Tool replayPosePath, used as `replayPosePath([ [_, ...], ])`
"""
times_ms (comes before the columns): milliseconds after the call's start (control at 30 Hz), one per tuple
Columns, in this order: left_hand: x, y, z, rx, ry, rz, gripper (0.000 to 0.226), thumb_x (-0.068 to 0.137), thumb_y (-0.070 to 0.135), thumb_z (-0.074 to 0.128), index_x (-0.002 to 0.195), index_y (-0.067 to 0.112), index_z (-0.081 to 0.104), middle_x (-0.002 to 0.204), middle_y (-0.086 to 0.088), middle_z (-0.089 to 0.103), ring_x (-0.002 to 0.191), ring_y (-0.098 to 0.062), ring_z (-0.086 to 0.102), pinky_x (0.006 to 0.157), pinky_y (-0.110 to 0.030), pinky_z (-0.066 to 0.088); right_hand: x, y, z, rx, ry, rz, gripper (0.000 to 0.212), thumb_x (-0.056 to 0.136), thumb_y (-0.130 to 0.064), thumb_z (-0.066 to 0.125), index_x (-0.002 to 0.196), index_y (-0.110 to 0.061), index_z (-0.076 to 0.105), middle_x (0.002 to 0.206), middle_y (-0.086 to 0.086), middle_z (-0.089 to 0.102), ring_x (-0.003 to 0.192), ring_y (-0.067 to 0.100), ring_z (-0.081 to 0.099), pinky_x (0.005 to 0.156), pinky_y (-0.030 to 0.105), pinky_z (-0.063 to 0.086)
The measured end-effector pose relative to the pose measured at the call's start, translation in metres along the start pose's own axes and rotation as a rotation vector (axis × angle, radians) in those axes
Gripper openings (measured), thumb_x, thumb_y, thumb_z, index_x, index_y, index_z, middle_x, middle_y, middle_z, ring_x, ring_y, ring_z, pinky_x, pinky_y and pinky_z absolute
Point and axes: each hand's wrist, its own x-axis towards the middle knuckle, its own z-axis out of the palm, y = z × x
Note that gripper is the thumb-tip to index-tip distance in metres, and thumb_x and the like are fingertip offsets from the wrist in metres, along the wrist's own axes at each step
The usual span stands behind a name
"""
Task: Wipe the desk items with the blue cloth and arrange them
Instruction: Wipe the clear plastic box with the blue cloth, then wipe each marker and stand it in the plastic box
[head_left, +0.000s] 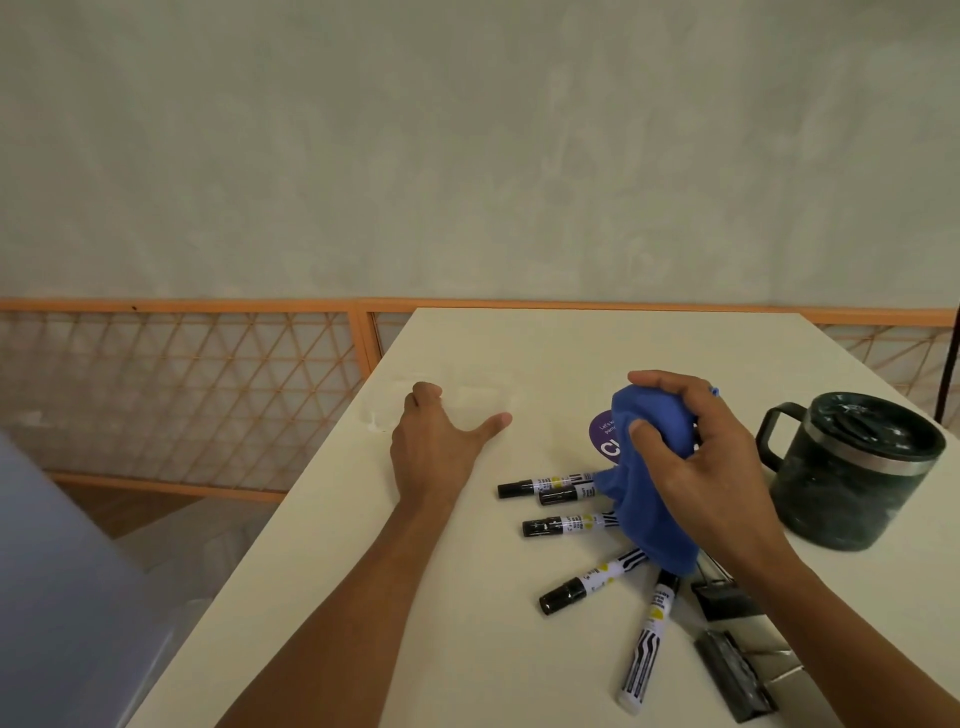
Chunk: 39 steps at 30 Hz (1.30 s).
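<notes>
My right hand (696, 457) grips the bunched blue cloth (649, 499), which hangs down over the desk items. Under the cloth shows part of a purple round sticker or card (602, 439). Several black-and-white markers (561, 525) lie fanned out on the white desk (363, 597), their tips partly hidden by the cloth. Two black binder clips (727, 670) lie near the desk's front right. My left hand (441, 441) rests on the desk to the left, thumb spread out, fingers curled under, holding nothing.
A dark lidded mug (852, 467) with a handle stands at the right, close to my right hand. An orange lattice railing (182, 374) runs behind and left of the desk. A grey-blue surface (52, 597) lies at the lower left.
</notes>
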Motion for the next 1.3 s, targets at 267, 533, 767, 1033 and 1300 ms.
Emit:
replayPosePath([
  [267, -0.001, -0.001, -0.002, 0.018, -0.005, 0.021, 0.104, 0.062, 0.084, 0.084, 0.133, 0.016, 0.051, 0.133, -0.001, 0.062, 0.12, -0.029, 0.065, 0.094, -0.044, 0.053, 0.0, -0.002, -0.002, 0.018, 0.007, 0.007, 0.046, 0.102, -0.009, 0.066, 0.137, -0.038, 0.061, 0.133, -0.034, 0.06, 0.118, -0.002, 0.063, 0.098, 0.027, 0.055],
  [533, -0.012, -0.011, -0.03, -0.04, -0.049, 0.296, 0.041, 0.089, 0.042, 0.085, 0.12, 0.028, 0.064, 0.113, 0.014, 0.065, 0.083, -0.006, 0.066, 0.079, -0.034, 0.058, 0.007, 0.0, -0.017, 0.12, 0.118, 0.01, 0.064, 0.103, -0.008, 0.067, 0.15, -0.039, 0.036, 0.096, -0.014, 0.065, 0.086, 0.018, 0.073, 0.076, 0.034, 0.062],
  [767, -0.029, -0.01, -0.037, -0.2, -0.597, 0.49, 0.01, 0.091, 0.034, 0.08, 0.1, 0.037, 0.08, 0.097, 0.011, 0.075, 0.088, -0.016, 0.069, 0.067, -0.022, 0.046, 0.014, 0.005, -0.025, 0.243, 0.169, 0.104, 0.044, 0.101, -0.03, 0.072, 0.136, -0.028, 0.044, 0.092, -0.009, 0.077, 0.087, 0.01, 0.073, 0.078, 0.026, 0.058],
  [1033, -0.024, -0.017, -0.042, 0.059, -0.607, 0.576, 0.025, 0.079, 0.055, 0.08, 0.1, 0.044, 0.071, 0.101, 0.02, 0.07, 0.095, -0.011, 0.062, 0.084, -0.037, 0.055, 0.017, 0.009, -0.025, 0.3, 0.218, 0.146, 0.039, 0.101, -0.031, 0.072, 0.134, -0.023, 0.054, 0.088, -0.019, 0.075, 0.089, -0.001, 0.072, 0.075, 0.014, 0.055],
  [1300, -0.026, -0.013, -0.036, -0.08, -0.53, 0.551, 0.012, 0.084, 0.044, 0.083, 0.089, 0.038, 0.074, 0.093, 0.013, 0.07, 0.087, -0.015, 0.062, 0.079, -0.037, 0.053, 0.015, 0.011, -0.018, 0.228, 0.181, 0.154, 0.034, 0.099, -0.036, 0.072, 0.129, -0.03, 0.057, 0.096, -0.02, 0.075, 0.092, 0.004, 0.073, 0.079, 0.021, 0.057],
])
